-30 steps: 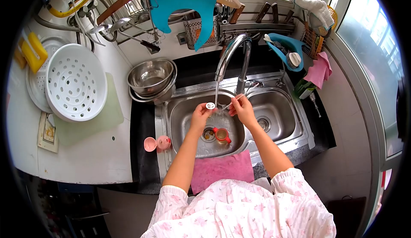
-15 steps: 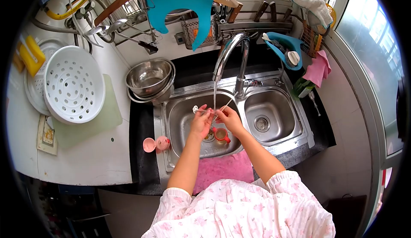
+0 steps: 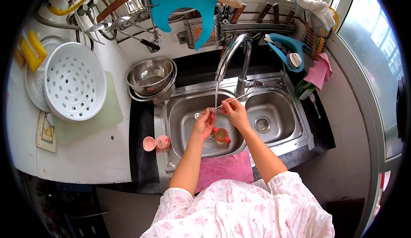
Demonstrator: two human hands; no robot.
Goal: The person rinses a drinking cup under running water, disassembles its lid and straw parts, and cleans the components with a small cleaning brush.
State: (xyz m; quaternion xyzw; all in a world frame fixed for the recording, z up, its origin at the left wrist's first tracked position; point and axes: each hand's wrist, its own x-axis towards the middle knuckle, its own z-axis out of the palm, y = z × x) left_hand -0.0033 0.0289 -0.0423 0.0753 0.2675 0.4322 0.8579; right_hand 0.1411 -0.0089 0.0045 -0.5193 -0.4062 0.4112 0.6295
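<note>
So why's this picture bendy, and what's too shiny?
Head view: probably a wide lens, since the window frame bows and corners are black; head view: glints on the faucet and sink, washed-out window glass; head view: white piece at the left hand, too small for detail.

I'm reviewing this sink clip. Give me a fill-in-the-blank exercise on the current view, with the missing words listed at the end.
1. The thin pale rod in the right hand is close to ____ running from the faucet.
2. The cup below the left hand has handles coloured ____.
3. Counted, the sink's basins number ____.
4. The cloth at the front edge is coloured ____.

Missing words: water; red; two; pink.
</note>
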